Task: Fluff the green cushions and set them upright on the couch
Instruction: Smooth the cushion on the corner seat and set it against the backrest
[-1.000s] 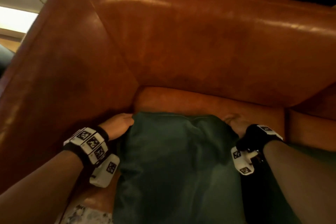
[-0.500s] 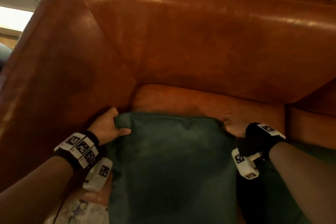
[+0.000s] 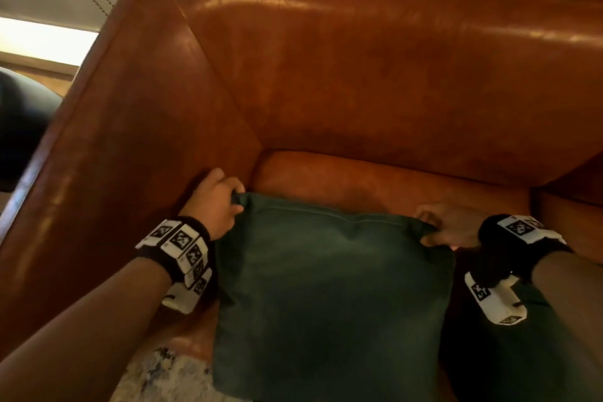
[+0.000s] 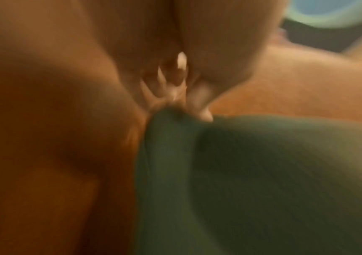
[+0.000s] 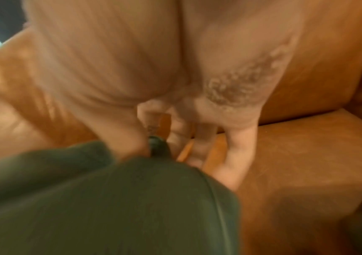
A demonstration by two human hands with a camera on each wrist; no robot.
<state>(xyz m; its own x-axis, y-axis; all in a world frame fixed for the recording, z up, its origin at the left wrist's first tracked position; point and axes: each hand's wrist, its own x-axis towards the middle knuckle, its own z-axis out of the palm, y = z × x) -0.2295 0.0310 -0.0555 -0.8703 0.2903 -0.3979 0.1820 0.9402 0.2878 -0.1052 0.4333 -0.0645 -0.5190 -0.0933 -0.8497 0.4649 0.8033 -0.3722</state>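
A dark green cushion lies on the seat of the brown leather couch, close to the left corner. My left hand pinches its far left corner; the left wrist view shows fingers bunched on the green cloth. My right hand pinches the far right corner, thumb and finger closed on a tuft of fabric in the right wrist view, with the other fingers spread past the cushion over the seat. A second green cushion lies partly under my right forearm.
The couch's left armrest stands right beside my left hand, and the backrest rises behind the cushion. A strip of bare seat shows between the cushion and the backrest. A speckled rug lies below the seat's front edge.
My left hand has shifted from the cushion's left side to its far left corner and now pinches it. The cushion's top edge has been drawn tauter between both hands.
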